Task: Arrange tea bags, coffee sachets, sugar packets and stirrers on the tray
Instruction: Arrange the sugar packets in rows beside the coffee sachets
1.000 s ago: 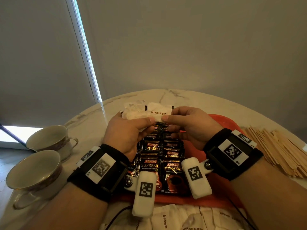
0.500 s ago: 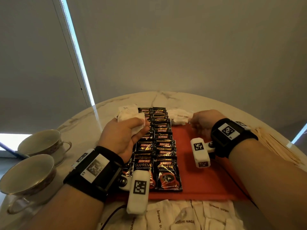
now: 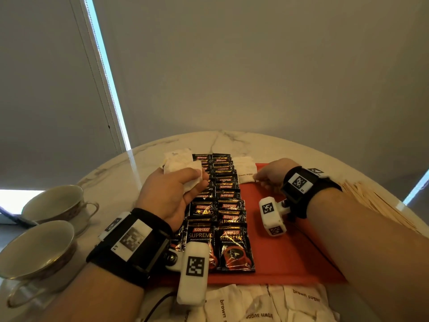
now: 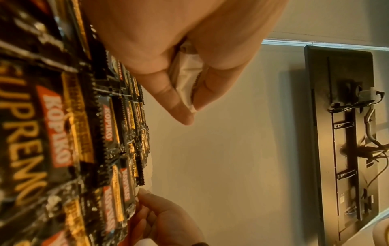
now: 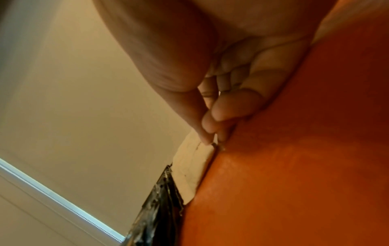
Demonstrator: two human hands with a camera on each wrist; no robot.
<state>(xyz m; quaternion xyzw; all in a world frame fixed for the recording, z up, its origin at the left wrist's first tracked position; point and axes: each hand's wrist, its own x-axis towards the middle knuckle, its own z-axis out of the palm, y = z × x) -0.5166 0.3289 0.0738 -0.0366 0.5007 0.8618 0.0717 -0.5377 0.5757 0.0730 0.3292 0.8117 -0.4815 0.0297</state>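
Note:
Two columns of black Kopiko coffee sachets [image 3: 224, 205] lie along the left half of the red tray [image 3: 290, 256]. Over the left column, my left hand [image 3: 200, 182] grips a small stack of white sugar packets [image 3: 180, 171]; the left wrist view shows that stack [image 4: 187, 79] pinched between thumb and fingers. My right hand [image 3: 256, 180] pinches the near edge of one brown sugar packet [image 3: 246, 174], which lies flat at the tray's far end beside the right column. In the right wrist view the fingertips [image 5: 207, 139] sit on that packet [image 5: 193, 164], against the tray [image 5: 294, 166].
Several more brown sugar packets [image 3: 267, 305] lie heaped on the marble table in front of the tray. Wooden stirrers [image 3: 376, 201] are piled to the right. Two teacups [image 3: 39, 247] stand on the left. A few white packets [image 3: 176, 154] lie beyond the tray's far left corner.
My right hand has taken one brown sugar packet from the stack and carried it right, down onto the tray's far end. My left hand keeps the stack, almost still.

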